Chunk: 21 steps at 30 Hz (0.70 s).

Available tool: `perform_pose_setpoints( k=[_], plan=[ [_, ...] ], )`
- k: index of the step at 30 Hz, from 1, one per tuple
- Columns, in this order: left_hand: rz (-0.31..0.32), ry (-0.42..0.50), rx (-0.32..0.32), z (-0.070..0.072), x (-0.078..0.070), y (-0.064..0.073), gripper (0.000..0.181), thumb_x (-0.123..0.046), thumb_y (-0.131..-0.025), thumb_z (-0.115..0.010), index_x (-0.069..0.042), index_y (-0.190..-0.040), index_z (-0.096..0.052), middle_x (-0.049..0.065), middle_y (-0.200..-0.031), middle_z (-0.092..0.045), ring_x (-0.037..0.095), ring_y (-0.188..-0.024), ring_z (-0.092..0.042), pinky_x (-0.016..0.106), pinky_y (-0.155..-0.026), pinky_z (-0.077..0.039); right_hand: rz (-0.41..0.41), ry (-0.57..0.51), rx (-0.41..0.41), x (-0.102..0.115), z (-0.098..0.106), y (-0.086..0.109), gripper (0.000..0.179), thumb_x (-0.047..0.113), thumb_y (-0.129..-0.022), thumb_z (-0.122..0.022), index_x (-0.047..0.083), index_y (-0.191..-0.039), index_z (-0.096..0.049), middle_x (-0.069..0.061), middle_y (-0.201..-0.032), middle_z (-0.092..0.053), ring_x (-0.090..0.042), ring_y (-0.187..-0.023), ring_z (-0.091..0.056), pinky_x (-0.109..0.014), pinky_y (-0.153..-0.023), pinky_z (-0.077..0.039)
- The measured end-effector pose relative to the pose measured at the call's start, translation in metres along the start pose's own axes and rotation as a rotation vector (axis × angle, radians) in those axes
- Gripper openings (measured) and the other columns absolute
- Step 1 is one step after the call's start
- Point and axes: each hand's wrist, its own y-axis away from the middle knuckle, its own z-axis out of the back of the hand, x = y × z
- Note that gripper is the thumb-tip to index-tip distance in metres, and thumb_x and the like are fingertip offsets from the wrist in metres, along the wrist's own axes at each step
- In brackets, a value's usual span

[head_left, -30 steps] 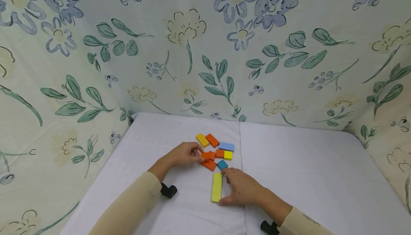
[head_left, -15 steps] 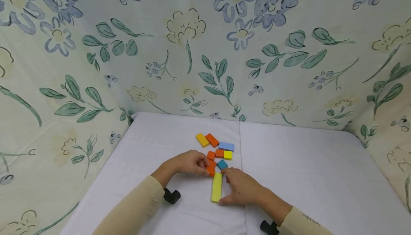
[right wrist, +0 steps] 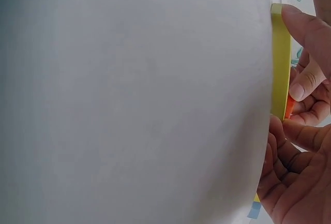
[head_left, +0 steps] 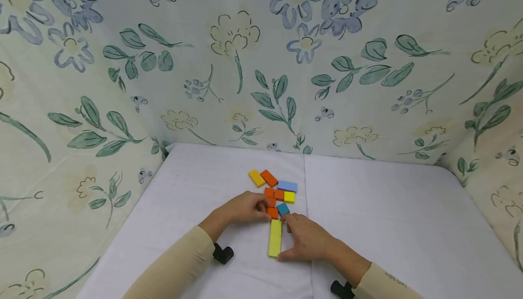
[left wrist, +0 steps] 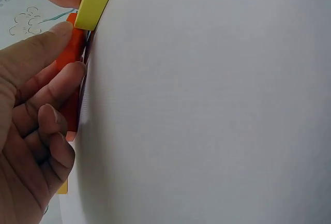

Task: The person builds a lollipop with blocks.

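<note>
My left hand [head_left: 247, 207] pinches an orange block [head_left: 273, 213] between thumb and fingers. Another orange piece just behind it is partly covered by those fingers. In the left wrist view, the thumb lies along the orange block [left wrist: 72, 53], whose end meets the yellow-green block. That long yellow-green block [head_left: 275, 239] lies flat, seemingly made of pieces in line. My right hand [head_left: 308, 237] spans it lengthwise, thumb at the near end and fingertips at the far end, as the right wrist view also shows on the yellow-green block [right wrist: 281, 61]. Near the right fingertips sits a tilted teal square [head_left: 283, 208].
Behind the hands lie two small orange squares [head_left: 279, 195], a yellow square [head_left: 289, 197], a light blue block [head_left: 288, 186], a red-orange block [head_left: 268, 178] and a golden yellow block [head_left: 256, 178]. White cloth [head_left: 367, 208] covers the table; a floral curtain hangs behind.
My left hand has moved right and toward me, turning the orange block from its slant into line with the yellow-green block's far end. The right hand has stayed in place.
</note>
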Motion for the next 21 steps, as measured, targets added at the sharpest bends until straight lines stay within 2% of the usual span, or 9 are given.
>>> perform_pose_setpoints(
  k=[5, 16, 21],
  plan=[
    [-0.013, -0.038, -0.006, -0.0035, -0.0032, -0.0004, 0.025, -0.038, -0.093, -0.075, -0.02, -0.111, -0.072, -0.012, -0.085, -0.065, 0.006, -0.08, -0.059, 0.021, -0.079, -0.051, 0.017, -0.016, -0.01, -0.0022, -0.0009, 0.0007, 0.098, 0.076, -0.07, -0.077, 0.014, -0.14, -0.048, 0.01, -0.101, -0.055, -0.006, -0.085, -0.049, -0.023, -0.072, -0.045],
    [-0.012, -0.141, -0.02, -0.0085, -0.0105, -0.0035, 0.023, -0.036, -0.097, -0.071, -0.023, -0.116, -0.071, -0.014, -0.1, -0.069, 0.005, -0.087, -0.057, 0.024, -0.088, -0.052, 0.014, -0.016, -0.018, -0.0033, -0.001, 0.0008, 0.096, 0.077, -0.068, -0.077, 0.012, -0.135, -0.053, 0.007, -0.105, -0.058, -0.006, -0.088, -0.051, -0.026, -0.078, -0.05],
    [-0.001, -0.151, -0.017, -0.0102, -0.0105, -0.0046, 0.023, -0.037, -0.097, -0.07, -0.024, -0.115, -0.071, -0.015, -0.097, -0.068, 0.006, -0.086, -0.057, 0.024, -0.085, -0.051, 0.006, -0.017, -0.013, -0.0034, -0.0008, 0.0005, 0.1, 0.078, -0.068, -0.076, 0.011, -0.138, -0.052, 0.006, -0.109, -0.059, -0.006, -0.09, -0.052, -0.026, -0.08, -0.052]
  ],
)
